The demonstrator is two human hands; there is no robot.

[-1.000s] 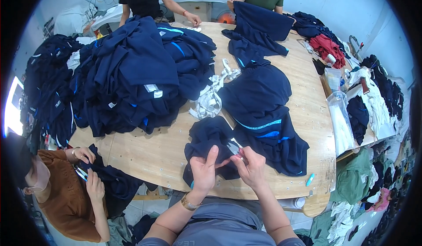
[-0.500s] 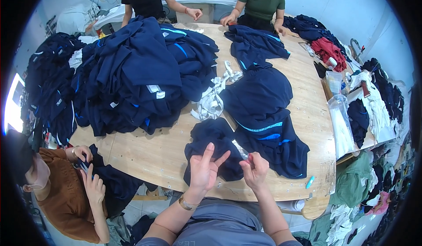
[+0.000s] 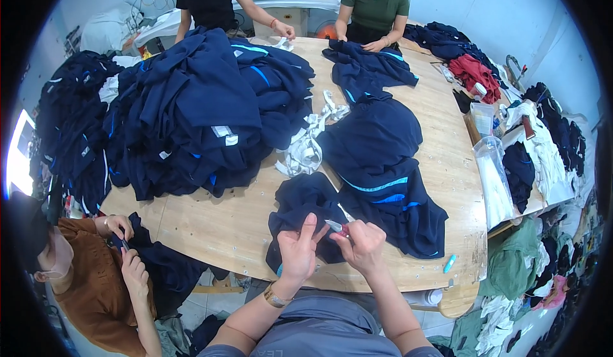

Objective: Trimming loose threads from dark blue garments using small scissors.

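Pale, smooth walls curve round a workroom, and below them spreads my broad wooden table (image 3: 211, 229), its grain light and its surface flecked with small marks. To the left a great mound of navy garments (image 3: 198, 102) sags in soft, heavy folds, bright blue trim and pale labels showing among them. Beside it, limp white strips (image 3: 303, 151) lie tangled in loops.

Right in front of me, near the table's edge, one dark navy garment (image 3: 303, 194) is bunched into a rumpled, matte heap. My right hand (image 3: 362, 247) is curled round small snips (image 3: 334, 227), reddish at the grip, their pointed metal blades aimed leftward over the cloth. My left hand (image 3: 298, 253) is at the heap's near side, thumb raised and fingers apart from it; whether they pinch any fabric I can't tell. Just to the right, a second navy garment (image 3: 383, 140) drapes in rounded folds, crossed by a turquoise band.
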